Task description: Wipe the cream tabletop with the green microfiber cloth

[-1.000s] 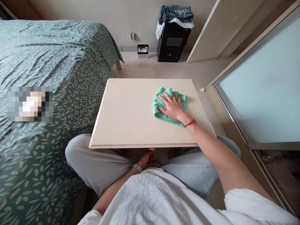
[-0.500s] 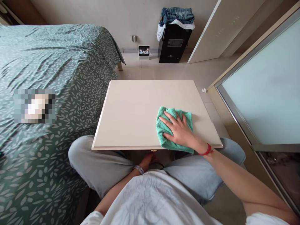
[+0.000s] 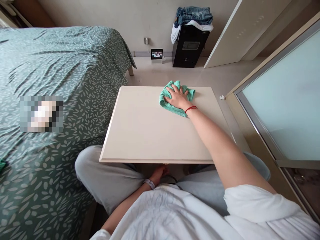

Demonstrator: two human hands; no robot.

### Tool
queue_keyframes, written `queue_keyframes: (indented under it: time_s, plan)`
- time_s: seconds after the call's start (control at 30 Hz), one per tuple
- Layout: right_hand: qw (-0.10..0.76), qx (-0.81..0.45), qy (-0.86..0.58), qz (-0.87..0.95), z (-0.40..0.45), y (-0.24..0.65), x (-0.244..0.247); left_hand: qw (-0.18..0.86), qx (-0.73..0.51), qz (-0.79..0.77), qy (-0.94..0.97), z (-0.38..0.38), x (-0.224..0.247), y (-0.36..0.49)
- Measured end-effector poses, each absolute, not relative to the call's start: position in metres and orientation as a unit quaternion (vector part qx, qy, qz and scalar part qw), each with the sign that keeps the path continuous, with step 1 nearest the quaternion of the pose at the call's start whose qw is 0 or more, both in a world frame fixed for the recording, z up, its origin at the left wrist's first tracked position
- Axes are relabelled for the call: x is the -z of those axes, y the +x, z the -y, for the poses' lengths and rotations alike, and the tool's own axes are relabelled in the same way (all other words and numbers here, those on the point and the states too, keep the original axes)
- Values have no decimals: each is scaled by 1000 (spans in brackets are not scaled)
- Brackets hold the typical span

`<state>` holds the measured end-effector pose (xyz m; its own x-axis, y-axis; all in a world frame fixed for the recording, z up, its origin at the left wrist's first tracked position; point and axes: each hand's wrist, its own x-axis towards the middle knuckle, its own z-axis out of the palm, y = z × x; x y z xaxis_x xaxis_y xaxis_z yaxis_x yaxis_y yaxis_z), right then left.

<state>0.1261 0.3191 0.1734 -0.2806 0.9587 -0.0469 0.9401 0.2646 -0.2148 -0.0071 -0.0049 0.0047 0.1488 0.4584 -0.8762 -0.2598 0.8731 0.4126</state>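
Note:
A green cloth (image 3: pixel 165 100) lies bunched on the far part of a cream tabletop (image 3: pixel 140 130), reaching its back edge. My right hand (image 3: pixel 178 97) presses down on the cloth with the fingers spread and dug into its folds; a red string bracelet circles that wrist. Below the table's front edge, between my thighs, rests my left hand (image 3: pixel 160 172), with a pale watch band (image 3: pixel 150 183) at the wrist. Its fingers are in shadow and partly hidden, so what they do is unclear.
Left of the table is a bed with a leaf-patterned green cover (image 3: pixel 82 110); a blurred patch hides something on it. Behind stand a small display (image 3: pixel 157 56) and a black cabinet (image 3: pixel 189 50) topped with jeans (image 3: pixel 193 15). A frosted glass panel (image 3: pixel 287 90) rises at right.
My right hand has slid the green cloth from the table's near right part to its far edge, the arm stretching forward. My left hand stays between my thighs. The view has shifted slightly.

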Motion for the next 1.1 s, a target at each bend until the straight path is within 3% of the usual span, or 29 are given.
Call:
queue_keyframes:
  time_s: [0.27, 0.4, 0.9, 1.1]
  plan:
    - [73, -104, -603, 787, -336, 127, -165, 752, -245, -606, 86, 5, -5, -6]
    - [42, -85, -604, 791, -314, 127, -168, 753, -247, -603, 90, 5, -3, -4]
    - [26, -49, -502, 863, -65, 141, -164, 762, -258, -582, 119, 8, -3, -2]
    - [4, -72, -500, 863, -64, 129, -172, 759, -259, -584, 122, 10, 0, 0]
